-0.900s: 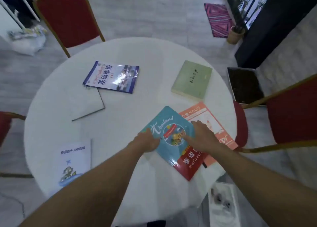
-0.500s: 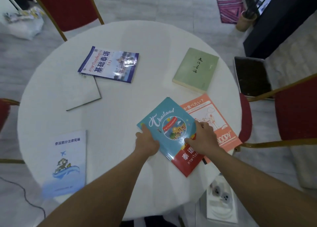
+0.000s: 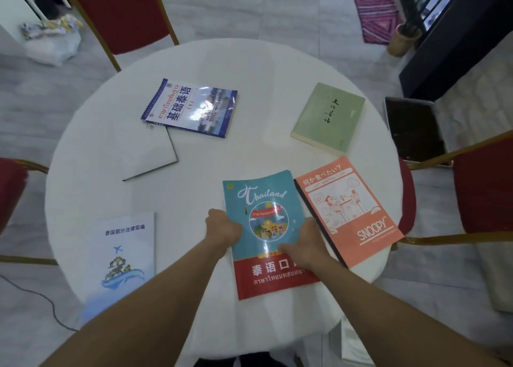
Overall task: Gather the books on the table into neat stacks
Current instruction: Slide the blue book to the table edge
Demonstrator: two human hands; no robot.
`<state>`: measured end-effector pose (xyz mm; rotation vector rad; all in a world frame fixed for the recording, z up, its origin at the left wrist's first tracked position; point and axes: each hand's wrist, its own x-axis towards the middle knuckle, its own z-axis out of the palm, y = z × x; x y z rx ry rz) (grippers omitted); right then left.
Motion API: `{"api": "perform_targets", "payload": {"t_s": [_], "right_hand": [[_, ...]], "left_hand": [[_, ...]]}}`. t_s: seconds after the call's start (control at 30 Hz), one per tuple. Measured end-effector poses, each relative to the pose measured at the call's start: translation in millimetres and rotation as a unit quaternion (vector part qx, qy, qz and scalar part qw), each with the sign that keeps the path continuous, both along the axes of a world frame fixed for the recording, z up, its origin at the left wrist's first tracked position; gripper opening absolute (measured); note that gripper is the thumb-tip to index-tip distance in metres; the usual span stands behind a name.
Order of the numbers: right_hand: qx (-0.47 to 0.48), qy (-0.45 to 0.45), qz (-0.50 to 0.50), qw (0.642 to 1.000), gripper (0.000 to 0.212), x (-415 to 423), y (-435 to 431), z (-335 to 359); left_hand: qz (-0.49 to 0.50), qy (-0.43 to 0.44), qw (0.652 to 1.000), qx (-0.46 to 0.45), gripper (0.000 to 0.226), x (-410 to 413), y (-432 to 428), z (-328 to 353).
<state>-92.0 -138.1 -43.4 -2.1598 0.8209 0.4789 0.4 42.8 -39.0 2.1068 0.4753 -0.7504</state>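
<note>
A teal and red Thailand book [image 3: 265, 216] lies near the front of the round white table [image 3: 249, 69]. My left hand [image 3: 222, 229] grips its left edge, and my right hand [image 3: 306, 244] grips its right edge with the thumb on the cover. Right beside it lies an orange Snoopy notebook [image 3: 349, 211]. A green book [image 3: 329, 117] sits at the back right. A blue textbook [image 3: 191, 107] lies at the back left, overlapping a white book [image 3: 147, 153]. A white booklet with a plane [image 3: 122, 258] lies at the front left.
Red chairs with gold frames stand at the back [image 3: 119, 11], at the left [image 3: 11, 189] and at the right [image 3: 483, 189]. A dark tray [image 3: 413, 130] sits on the floor at the right. A potted plant [image 3: 405, 39] and a patterned mat [image 3: 374, 8] are farther back.
Both hands have turned the Thailand book from a diagonal to nearly straight and slid it off the Snoopy notebook, which now shows fully. The view has shifted closer over the table.
</note>
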Motion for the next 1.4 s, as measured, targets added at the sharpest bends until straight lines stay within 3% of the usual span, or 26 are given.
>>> {"api": "perform_targets", "payload": {"t_s": [0.1,0.2,0.37,0.47,0.57,0.77,1.4], "right_hand": [[0.063,-0.020,-0.019,0.998,0.058,-2.1,23.8,-1.2],[0.087,-0.018,-0.006,0.996,0.056,-8.2,51.6,-2.4],[-0.048,-0.028,0.070,0.996,0.088,-20.9,79.7,-5.6],[-0.069,-0.063,0.119,0.988,0.122,-15.6,83.8,-6.7],[-0.066,-0.013,0.200,0.977,0.132,-7.8,82.8,-11.9],[-0.070,0.028,0.231,0.970,0.132,-4.5,80.9,-21.7],[-0.110,0.035,0.274,0.955,0.131,-4.3,70.3,-14.1]], "left_hand": [[-0.051,-0.064,0.996,0.032,0.042,12.1,18.9,5.2],[-0.115,-0.109,0.985,0.070,0.038,14.2,45.3,2.8],[-0.277,-0.168,0.940,0.102,0.058,0.0,88.1,-13.8],[-0.366,-0.156,0.911,0.109,0.085,-4.1,97.9,-18.1],[-0.413,-0.124,0.893,0.131,0.093,-3.5,103.3,-19.9],[-0.446,-0.126,0.871,0.161,0.093,2.7,104.0,-18.8],[-0.423,-0.096,0.880,0.194,0.096,3.1,86.0,-4.4]]}}
